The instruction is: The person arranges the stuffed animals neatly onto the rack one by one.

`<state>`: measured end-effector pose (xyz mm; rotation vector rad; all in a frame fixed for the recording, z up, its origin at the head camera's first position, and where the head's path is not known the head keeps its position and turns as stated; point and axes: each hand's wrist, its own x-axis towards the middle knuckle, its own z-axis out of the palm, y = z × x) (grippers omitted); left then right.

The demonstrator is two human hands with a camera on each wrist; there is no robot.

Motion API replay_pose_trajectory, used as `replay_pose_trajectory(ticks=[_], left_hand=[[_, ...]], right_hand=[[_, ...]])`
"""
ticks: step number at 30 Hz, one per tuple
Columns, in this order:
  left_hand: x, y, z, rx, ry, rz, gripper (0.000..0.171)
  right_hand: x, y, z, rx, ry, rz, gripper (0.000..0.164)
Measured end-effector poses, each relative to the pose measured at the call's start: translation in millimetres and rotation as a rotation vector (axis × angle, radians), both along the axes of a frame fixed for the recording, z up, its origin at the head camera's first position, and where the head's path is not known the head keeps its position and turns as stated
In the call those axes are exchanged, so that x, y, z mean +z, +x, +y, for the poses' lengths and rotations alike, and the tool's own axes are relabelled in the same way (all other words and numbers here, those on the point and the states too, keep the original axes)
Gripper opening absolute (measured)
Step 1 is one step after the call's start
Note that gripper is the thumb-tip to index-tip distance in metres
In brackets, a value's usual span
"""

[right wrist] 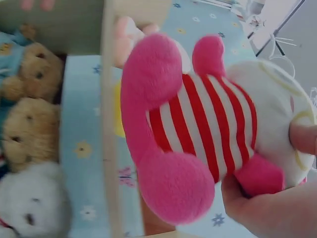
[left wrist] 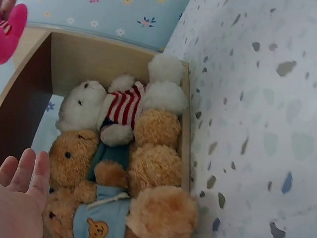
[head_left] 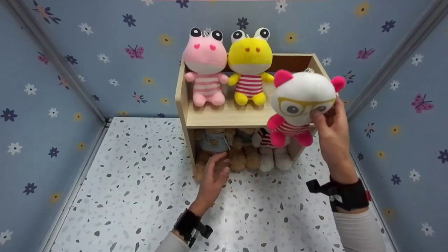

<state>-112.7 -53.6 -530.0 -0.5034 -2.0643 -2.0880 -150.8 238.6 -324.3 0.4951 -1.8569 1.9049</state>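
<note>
My right hand [head_left: 332, 134] grips a plush panda [head_left: 304, 85] by the side of its white head, thumb on the face. The panda has pink ears and limbs, yellow glasses and a striped body [right wrist: 203, 126]; it overlaps the right end of the upper shelf in the head view. On that shelf [head_left: 224, 117] sit a pink plush frog [head_left: 205, 56] and a yellow plush frog [head_left: 250, 52], side by side. My left hand [head_left: 214, 175], fingers loosely spread and holding nothing, is in front of the lower shelf, near a teddy bear in a blue hoodie [left wrist: 101, 218].
Beside the hoodie bear on the lower shelf sit a brown bear [left wrist: 74, 153] and a white bear [left wrist: 81, 106] in a striped top. The wooden shelf unit stands on a speckled white floor [head_left: 140, 182], between flowered blue walls [head_left: 105, 42] and grey metal edge strips.
</note>
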Motion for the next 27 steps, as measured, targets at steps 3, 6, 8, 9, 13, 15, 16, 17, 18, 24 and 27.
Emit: replay_pose_trajectory(ticks=[3, 6, 8, 9, 13, 15, 16, 17, 18, 24, 27], left_hand=[[-5.6, 2.5, -7.3, 0.036, -0.032, -0.001, 0.045], [-10.9, 5.0, -12.9, 0.06, -0.035, -0.013, 0.044], [-14.2, 6.4, -16.3, 0.071, -0.029, -0.026, 0.044], [-15.5, 7.1, -17.9, 0.075, -0.028, -0.035, 0.044], [-19.8, 9.9, -23.4, 0.089, -0.037, -0.066, 0.044], [-21.4, 11.0, -25.4, 0.094, -0.047, -0.077, 0.043], [-22.4, 11.5, -26.2, 0.099, -0.052, -0.079, 0.043], [-23.3, 11.9, -27.0, 0.104, -0.058, -0.08, 0.043], [-24.2, 12.3, -27.6, 0.11, -0.061, -0.079, 0.043], [-30.0, 15.7, -31.4, 0.128, -0.059, -0.089, 0.042], [-31.8, 17.1, -34.0, 0.126, -0.063, -0.096, 0.043]], right_hand=[[18.2, -19.6, -6.0, -0.053, -0.062, 0.032, 0.058], [32.5, -42.9, -9.6, -0.093, -0.12, 0.036, 0.058], [40.0, -58.6, -9.9, -0.113, -0.146, 0.022, 0.059], [43.0, -66.0, -9.4, -0.133, -0.135, 0.012, 0.059], [49.1, -90.8, -7.2, -0.194, -0.081, -0.031, 0.062], [48.8, -100.1, -7.0, -0.202, -0.069, -0.076, 0.064], [47.7, -104.3, -7.3, -0.203, -0.062, -0.094, 0.065], [46.5, -108.8, -7.7, -0.205, -0.053, -0.11, 0.066], [44.8, -112.9, -8.2, -0.21, -0.037, -0.131, 0.066], [31.9, -136.5, -9.9, -0.265, 0.104, -0.193, 0.068], [25.6, -142.8, -8.0, -0.273, 0.151, -0.246, 0.069]])
